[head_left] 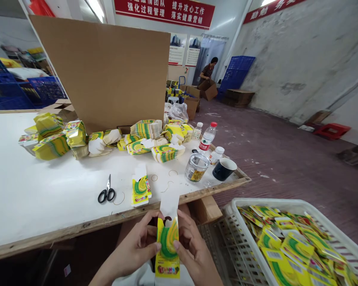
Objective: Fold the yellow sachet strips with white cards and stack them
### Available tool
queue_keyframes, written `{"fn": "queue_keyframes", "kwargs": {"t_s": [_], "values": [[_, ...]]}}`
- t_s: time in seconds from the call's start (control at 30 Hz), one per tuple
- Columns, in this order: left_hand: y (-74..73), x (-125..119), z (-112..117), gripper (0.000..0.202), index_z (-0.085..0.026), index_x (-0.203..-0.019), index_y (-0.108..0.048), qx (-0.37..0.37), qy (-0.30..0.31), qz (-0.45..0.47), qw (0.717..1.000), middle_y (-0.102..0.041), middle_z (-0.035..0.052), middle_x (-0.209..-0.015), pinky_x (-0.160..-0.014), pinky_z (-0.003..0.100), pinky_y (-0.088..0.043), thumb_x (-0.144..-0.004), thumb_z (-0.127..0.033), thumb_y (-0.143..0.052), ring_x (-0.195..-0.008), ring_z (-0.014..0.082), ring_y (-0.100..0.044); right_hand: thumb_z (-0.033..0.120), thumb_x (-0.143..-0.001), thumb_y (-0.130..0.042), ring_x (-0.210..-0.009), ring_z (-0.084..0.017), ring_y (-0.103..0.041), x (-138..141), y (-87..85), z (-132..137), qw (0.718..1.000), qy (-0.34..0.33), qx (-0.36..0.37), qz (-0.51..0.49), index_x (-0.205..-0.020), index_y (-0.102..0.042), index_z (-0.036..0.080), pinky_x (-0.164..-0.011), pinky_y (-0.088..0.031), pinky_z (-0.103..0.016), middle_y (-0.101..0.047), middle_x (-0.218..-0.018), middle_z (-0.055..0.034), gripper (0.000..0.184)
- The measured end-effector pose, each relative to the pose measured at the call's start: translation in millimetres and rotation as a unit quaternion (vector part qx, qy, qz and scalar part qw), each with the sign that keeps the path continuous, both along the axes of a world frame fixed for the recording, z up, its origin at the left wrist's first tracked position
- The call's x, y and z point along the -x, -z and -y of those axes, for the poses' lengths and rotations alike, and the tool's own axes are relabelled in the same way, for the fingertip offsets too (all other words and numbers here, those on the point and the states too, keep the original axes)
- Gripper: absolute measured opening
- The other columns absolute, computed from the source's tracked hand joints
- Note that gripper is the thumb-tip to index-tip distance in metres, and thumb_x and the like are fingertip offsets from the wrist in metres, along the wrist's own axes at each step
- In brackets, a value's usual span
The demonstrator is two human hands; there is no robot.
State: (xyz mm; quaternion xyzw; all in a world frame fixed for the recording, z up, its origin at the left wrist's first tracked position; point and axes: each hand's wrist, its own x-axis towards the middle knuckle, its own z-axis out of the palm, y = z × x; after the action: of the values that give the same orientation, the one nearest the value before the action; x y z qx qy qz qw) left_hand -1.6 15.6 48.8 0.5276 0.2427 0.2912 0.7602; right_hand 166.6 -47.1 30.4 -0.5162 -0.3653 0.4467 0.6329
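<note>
A small yellow-and-green carton (168,244) with a raised white flap is between my hands, just in front of the table edge. From its left side my left hand (139,240) pinches it, thumb on the front. My right hand (192,242) grips the opposite side, also with the thumb on the printed face. The top looks open. On the table just beyond lies a short stack of similar flat cartons (141,190). Scissors (107,192) with black handles rest to its left, and thin rubber bands (154,178) lie near it.
Bundled flat cartons (146,129) line the table (14,186) before a large cardboard sheet (107,75). At the right corner stand a bottle (207,139), a clear jar (197,169) and a dark mug (224,170). A white basket (235,230) holds cartons. A person (208,71) handles a box behind.
</note>
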Motion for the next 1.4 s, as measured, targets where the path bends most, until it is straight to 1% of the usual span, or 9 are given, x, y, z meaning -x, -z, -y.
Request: {"fn": "queue_keyframes", "kwargs": {"t_s": [0.13,0.33,0.47,0.53,0.73,0.9,1.03,1.17,1.4], "values": [[-0.6,0,1,0.05,-0.026,-0.126,-0.046,0.014,0.016,0.001,1.0,-0.069,0.0031,-0.088,-0.077,0.032,-0.05,-0.084,-0.032,-0.073,-0.086,0.022,-0.068,0.045,-0.075,-0.074,-0.081,-0.024,-0.069,-6,-6.6,-1,0.998,-0.061,0.023,-0.01,-0.121,-0.064,0.027,-0.071,-0.053,-0.031,-0.072,-0.087,-0.0039,0.051],[4.8,-3,3,0.052,-0.026,-0.129,-0.047,-0.005,0.049,-0.024,0.999,-0.07,0.0041,-0.091,-0.075,0.029,-0.05,-0.084,-0.028,-0.072,-0.086,0.0212,-0.068,0.048,-0.084,-0.067,-0.065,-0.018,-0.058,-23,-16.5,-9,0.993,-0.073,0.009,0.089,-0.071,-0.068,0.019,-0.061,-0.047,-0.025,-0.063,-0.068,-0.0018,0.031],[3.0,-3,2,0.082,-0.03,-0.151,-0.021,-0.025,0.039,-0.049,0.998,-0.071,0.0081,-0.103,-0.078,0.033,-0.051,-0.085,-0.025,-0.07,-0.094,0.024,-0.068,0.045,-0.082,-0.072,-0.083,-0.024,-0.069,-21,-13.0,-10,0.999,-0.028,-0.005,0.039,-0.103,-0.07,0.023,-0.073,-0.055,-0.03,-0.074,-0.091,-0.0068,0.031],[2.2,-3,1,0.077,-0.028,-0.15,-0.028,-0.039,0.046,-0.054,0.997,-0.072,0.0093,-0.106,-0.08,0.034,-0.052,-0.086,-0.024,-0.069,-0.098,0.0252,-0.067,0.043,-0.081,-0.074,-0.093,-0.026,-0.071,-21,-10.4,-10,0.999,-0.01,-0.026,0.019,-0.118,-0.067,0.026,-0.08,-0.057,-0.034,-0.075,-0.104,-0.0091,0.041],[3.3,-6,0,0.054,-0.024,-0.136,-0.052,-0.092,-0.035,-0.089,0.991,-0.073,0.0109,-0.107,-0.083,0.032,-0.052,-0.085,-0.022,-0.069,-0.096,0.0242,-0.068,0.057,-0.088,-0.06,-0.095,-0.029,-0.067,-35,-8.4,-9,0.986,-0.031,-0.083,0.141,-0.103,-0.08,0.025,-0.081,-0.055,-0.037,-0.073,-0.1,-0.0121,0.041],[6.3,-7,3,0.058,-0.025,-0.142,-0.049,-0.134,-0.062,-0.128,0.981,-0.073,0.0112,-0.113,-0.084,0.032,-0.055,-0.086,-0.024,-0.065,-0.091,0.0225,-0.069,0.04,-0.084,-0.07,-0.056,-0.015,-0.053,-32,1.3,-9,0.982,-0.067,0.029,0.175,-0.123,-0.068,0.022,-0.053,-0.042,-0.023,-0.059,-0.065,0.0023,0.043],[7.4,-4,5,0.057,-0.029,-0.145,-0.045,-0.137,-0.036,-0.143,0.98,-0.065,0.0119,-0.132,-0.094,0.034,-0.052,-0.09,-0.025,-0.06,-0.107,0.0237,-0.066,0.036,-0.086,-0.062,-0.052,-0.013,-0.043,-24,10.0,-9,0.976,-0.057,0.043,0.206,-0.118,-0.061,0.018,-0.05,-0.034,-0.022,-0.046,-0.058,0.0074,0.037],[1.9,-4,4,0.058,-0.028,-0.147,-0.039,-0.113,-0.011,-0.111,0.987,-0.064,0.0136,-0.134,-0.099,0.037,-0.049,-0.092,-0.026,-0.058,-0.114,0.025,-0.064,0.033,-0.083,-0.063,-0.051,-0.013,-0.044,-19,7.8,-10,0.973,-0.06,0.052,0.218,-0.119,-0.057,0.018,-0.05,-0.035,-0.022,-0.051,-0.06,0.0066,0.039],[-3.8,-13,6,0.062,-0.023,-0.146,-0.041,-0.116,-0.022,-0.142,0.983,-0.071,0.0129,-0.116,-0.084,0.031,-0.054,-0.088,-0.018,-0.061,-0.09,0.0199,-0.069,0.025,-0.08,-0.062,-0.051,-0.013,-0.047,-11,12.6,-11,0.974,-0.016,0.051,0.221,-0.115,-0.056,0.02,-0.048,-0.036,-0.022,-0.067,-0.072,0.0011,0.037]]}}
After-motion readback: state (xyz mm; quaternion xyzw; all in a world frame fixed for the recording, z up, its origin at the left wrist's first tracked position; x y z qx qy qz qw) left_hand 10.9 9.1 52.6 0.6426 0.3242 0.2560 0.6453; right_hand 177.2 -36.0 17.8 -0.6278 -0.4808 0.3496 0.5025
